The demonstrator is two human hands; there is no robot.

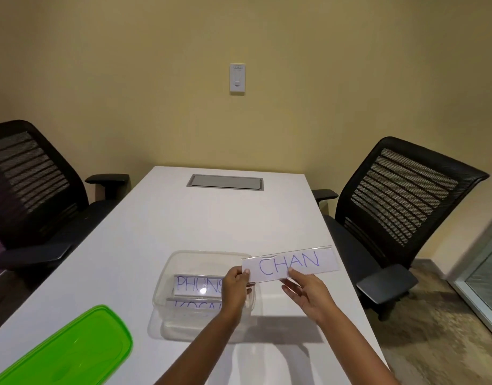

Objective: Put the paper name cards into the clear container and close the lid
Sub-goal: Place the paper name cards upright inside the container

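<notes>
Both hands, left point(235, 284) and right point(306, 294), pinch the card point(290, 263) flat over the container point(167, 276), lining it up to drop in

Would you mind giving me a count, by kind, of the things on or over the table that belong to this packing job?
Name cards: 3 (one marked CHAN held by both hands, two in the container: upper, lower)
Clear container: 1
Green lid: 1
Total: 5
</notes>
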